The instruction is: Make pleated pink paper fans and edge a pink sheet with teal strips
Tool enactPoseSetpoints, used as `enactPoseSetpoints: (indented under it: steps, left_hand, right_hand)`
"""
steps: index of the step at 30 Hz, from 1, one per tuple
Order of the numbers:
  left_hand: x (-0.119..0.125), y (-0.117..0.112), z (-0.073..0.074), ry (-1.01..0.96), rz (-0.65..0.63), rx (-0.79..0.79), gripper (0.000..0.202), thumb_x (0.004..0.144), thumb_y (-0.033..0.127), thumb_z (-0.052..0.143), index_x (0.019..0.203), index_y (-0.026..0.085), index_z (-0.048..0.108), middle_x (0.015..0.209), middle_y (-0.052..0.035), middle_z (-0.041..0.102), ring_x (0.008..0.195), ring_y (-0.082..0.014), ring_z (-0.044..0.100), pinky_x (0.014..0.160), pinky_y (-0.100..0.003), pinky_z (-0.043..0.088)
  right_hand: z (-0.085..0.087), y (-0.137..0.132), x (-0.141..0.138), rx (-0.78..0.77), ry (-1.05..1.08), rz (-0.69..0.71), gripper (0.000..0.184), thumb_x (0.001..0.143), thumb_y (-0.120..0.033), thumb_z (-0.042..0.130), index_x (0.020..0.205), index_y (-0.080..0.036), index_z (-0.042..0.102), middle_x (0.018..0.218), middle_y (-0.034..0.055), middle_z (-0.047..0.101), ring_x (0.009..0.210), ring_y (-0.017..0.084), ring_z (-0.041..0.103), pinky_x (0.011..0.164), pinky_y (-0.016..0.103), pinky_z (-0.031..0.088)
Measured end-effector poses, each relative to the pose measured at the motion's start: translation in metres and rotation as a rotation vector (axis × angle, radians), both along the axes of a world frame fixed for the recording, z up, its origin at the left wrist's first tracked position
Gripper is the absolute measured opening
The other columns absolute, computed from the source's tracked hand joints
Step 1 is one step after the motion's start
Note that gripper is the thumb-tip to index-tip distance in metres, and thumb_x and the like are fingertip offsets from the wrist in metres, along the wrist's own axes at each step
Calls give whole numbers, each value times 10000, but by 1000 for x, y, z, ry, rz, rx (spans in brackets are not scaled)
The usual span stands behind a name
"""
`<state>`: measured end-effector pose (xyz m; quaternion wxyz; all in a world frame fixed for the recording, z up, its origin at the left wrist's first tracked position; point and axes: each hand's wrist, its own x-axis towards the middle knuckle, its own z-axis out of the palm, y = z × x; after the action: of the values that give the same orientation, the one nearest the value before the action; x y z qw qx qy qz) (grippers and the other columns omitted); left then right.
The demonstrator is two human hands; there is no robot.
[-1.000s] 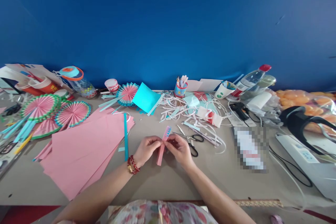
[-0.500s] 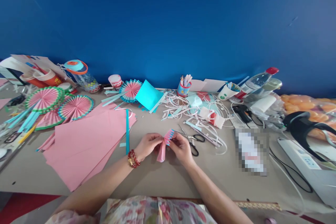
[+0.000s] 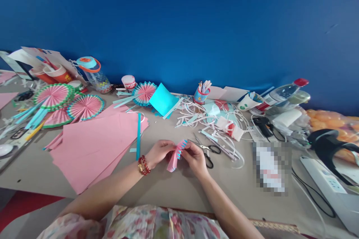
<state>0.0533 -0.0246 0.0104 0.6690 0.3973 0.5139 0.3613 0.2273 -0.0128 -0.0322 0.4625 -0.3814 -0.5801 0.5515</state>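
Observation:
Between my two hands is a pleated pink paper fan [image 3: 176, 157] with blue-edged folds, held just above the table. My left hand [image 3: 162, 152], a red bead bracelet at its wrist, pinches the fan from the left; some of its fingertips are hidden behind the paper. The upper right end of the pleats is gripped by my right hand [image 3: 194, 157]. Black-handled scissors [image 3: 209, 151] lie on the table just beyond my right hand. A narrow blue paper strip [image 3: 138, 136] lies to the left of my left hand.
Pink paper sheets [image 3: 95, 149] lie at left, with finished round fans [image 3: 85, 107] behind them. White paper scraps [image 3: 190, 114] are heaped at the back centre beside a blue square sheet [image 3: 164, 100]. A tilted bottle [image 3: 283, 95] and a power strip [image 3: 332, 181] are at right.
The fan's pleats have spread, showing more blue edges along its lower part. Both hands stay on it in nearly the same place. The camera view has tilted slightly.

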Motion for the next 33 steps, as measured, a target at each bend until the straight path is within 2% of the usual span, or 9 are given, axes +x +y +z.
enactPoseSetpoints:
  steps: [7,13,25,29,33]
  left_hand:
    - [-1,0,-7,-41,0,19,284,790,365,604,604,152,581,514,6,523,517,-122,459,507,-249,342]
    - [-3,0,-13,-73,-45,37,286,797,374,576,612,157,570,532,7,527,515,-113,463,511,-242,353]
    - [-4,1,-15,-43,-110,86,360,785,491,585,632,166,573,549,22,517,538,-114,468,522,-230,366]
    - [-5,0,-13,-5,-110,146,356,802,478,600,643,161,576,550,31,494,541,-106,444,520,-220,344]
    - [-8,-2,-7,104,-117,283,298,845,381,560,664,150,612,576,23,532,552,-101,414,524,-215,321]
  right_hand:
    - [8,3,3,80,-52,52,170,868,-398,668,820,-235,674,801,33,634,654,161,569,601,292,495]
    - [12,8,8,182,-133,95,152,889,-360,648,803,-239,678,850,56,675,795,205,627,742,352,509]
    - [11,10,12,288,-222,99,106,909,-306,617,891,-255,708,896,64,687,838,212,642,770,372,507]
    - [10,8,11,245,-208,57,127,891,-350,640,851,-239,687,870,63,686,823,214,644,749,363,523]
    - [9,4,7,15,-194,23,189,848,-404,694,895,-225,660,804,36,685,686,184,640,633,311,542]
